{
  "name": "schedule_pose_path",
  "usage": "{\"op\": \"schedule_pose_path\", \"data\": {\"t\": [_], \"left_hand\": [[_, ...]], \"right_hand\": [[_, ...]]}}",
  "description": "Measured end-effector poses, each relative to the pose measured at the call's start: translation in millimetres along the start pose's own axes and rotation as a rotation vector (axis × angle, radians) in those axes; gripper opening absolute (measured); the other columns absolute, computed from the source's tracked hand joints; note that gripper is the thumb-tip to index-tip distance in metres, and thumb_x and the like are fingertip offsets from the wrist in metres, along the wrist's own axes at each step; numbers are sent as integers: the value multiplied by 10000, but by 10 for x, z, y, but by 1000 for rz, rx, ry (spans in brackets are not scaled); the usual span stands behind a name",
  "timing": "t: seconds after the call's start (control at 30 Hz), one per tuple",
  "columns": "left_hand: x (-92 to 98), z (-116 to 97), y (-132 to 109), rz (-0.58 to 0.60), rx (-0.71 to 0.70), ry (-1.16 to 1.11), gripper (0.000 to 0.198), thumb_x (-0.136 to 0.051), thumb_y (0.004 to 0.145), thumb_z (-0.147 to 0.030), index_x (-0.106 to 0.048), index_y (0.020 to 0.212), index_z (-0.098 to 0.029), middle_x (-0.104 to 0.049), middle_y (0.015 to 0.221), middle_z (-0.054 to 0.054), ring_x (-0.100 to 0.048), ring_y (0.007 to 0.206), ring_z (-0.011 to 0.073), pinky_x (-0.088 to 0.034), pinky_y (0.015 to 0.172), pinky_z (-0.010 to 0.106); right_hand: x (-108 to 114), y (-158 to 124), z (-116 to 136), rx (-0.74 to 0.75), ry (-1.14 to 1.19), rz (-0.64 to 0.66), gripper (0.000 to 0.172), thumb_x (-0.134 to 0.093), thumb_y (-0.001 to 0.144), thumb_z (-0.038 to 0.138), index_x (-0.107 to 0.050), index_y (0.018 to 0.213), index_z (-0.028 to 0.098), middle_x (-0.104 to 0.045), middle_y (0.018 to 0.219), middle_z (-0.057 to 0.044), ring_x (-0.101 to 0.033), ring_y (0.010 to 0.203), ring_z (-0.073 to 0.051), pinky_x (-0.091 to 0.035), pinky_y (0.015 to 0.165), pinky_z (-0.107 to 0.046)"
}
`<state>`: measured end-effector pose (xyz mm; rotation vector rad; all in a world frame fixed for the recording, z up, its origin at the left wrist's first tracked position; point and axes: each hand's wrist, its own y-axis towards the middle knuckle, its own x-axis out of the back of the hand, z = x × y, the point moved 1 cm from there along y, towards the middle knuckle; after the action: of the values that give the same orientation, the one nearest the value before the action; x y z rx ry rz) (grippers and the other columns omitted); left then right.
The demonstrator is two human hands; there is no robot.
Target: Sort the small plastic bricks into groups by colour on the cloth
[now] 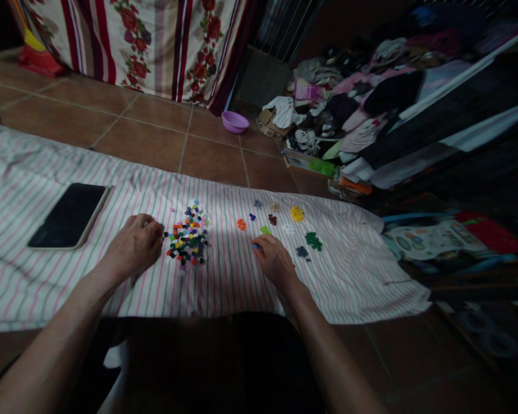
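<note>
A loose heap of mixed small coloured cubes [187,238] lies on the striped cloth. My left hand [136,241] rests at the heap's left edge with its fingers curled together; whatever is between them is hidden. To the right, my right hand [276,259] is closed in a pinch, with a small blue piece [256,246] at its fingertips. Around it lie small one-colour groups: orange pieces [241,224], lime green pieces [265,230], brown pieces [272,219], yellow pieces [297,213], dark green pieces [313,241] and dark grey-blue pieces [302,252].
A tablet [69,215] with a dark screen lies on the striped cloth [138,293] at the left. Beyond the cloth, a purple basin [235,122] sits on the tiled floor. Piled clothes [341,109] and a cluttered shelf [431,238] are at the right.
</note>
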<state>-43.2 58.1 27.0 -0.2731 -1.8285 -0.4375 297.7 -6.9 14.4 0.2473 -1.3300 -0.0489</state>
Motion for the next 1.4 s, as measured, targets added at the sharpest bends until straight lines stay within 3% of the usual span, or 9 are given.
{"op": "schedule_pose_path", "data": {"t": [0.9, 1.17, 1.27, 1.4], "left_hand": [[18, 21, 20, -20, 2, -24, 272, -448, 859, -289, -690, 889, -168, -643, 1028, 139, -598, 968, 277, -522, 889, 429], [-11, 2, 35, -20, 25, 9, 289, -424, 879, -262, -696, 883, -165, -640, 1018, 150, -578, 963, 282, -507, 882, 436], [-22, -3, 39, -33, 32, 3, 286, -431, 887, -261, -698, 896, -158, -638, 1024, 157, -580, 958, 279, -500, 882, 435], [-18, -22, 44, -46, 31, -17, 271, -440, 880, -235, -699, 870, -157, -637, 990, 161, -576, 932, 271, -493, 872, 435]], "right_hand": [[133, 60, 4, 35, 102, -103, 191, -559, 896, 267, -707, 1007, 221, -713, 1039, -94, -646, 995, -253, -507, 909, -430], [93, 291, 364, 68, 333, -47, 224, -525, 892, 221, -701, 1030, 208, -700, 1002, -84, -659, 804, -184, -554, 756, -323], [-5, 382, 543, 106, 363, -23, 223, -528, 878, 179, -707, 1010, 195, -694, 960, -77, -647, 769, -174, -544, 777, -320], [-141, 514, 719, 137, 332, -2, 271, -507, 865, 115, -713, 1017, 202, -698, 971, -79, -651, 872, -196, -528, 832, -335]]}}
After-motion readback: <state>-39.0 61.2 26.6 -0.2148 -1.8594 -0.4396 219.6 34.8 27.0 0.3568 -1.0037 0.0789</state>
